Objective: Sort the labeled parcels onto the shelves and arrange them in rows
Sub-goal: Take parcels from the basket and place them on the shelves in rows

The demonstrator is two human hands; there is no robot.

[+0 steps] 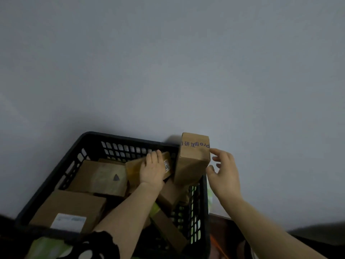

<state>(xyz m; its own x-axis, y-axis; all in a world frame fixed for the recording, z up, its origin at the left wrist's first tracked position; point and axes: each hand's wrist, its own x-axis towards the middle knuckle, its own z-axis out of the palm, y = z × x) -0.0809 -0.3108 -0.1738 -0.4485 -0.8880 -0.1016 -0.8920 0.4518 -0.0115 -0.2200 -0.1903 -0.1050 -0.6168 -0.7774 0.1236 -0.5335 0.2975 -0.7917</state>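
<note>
Closest to the lens is a dark lacy cuff [99, 245] on the left forearm, which reaches up into a black crate [121, 136] full of cardboard parcels.

The left hand [152, 169] lies on a taped parcel [133, 168] near the crate's far wall. Its fingers are close together and fairly straight across the top. I cannot see the thumb, so I cannot tell whether it hooks underneath. A small white label [166, 166] shows just to the right of those fingers.

Just right of the left hand, and touching the right hand's [224, 171] forefinger, stands the upright brown box [192, 157]. It is tipped on end at the crate's far right corner and rises above the rim. Purple print runs across its upper face.

The right hand is spread wide, with gaps between the fingers. The forefinger tip meets the box's upper right edge, the thumb sits just beside its lower right corner, and nothing is held yet.

I judge this box to be stiff cardboard, light enough for one hand, and dry rather than slippery. Perched as it is, it could topple. I would span it across its two broad sides, thumb on one and fingers on the other, and avoid the taped end.

Below the left wrist lie a parcel with a dark triangle mark [100, 176] and a flat box with a white sticker [71, 208]. No shelves are in view.
</note>
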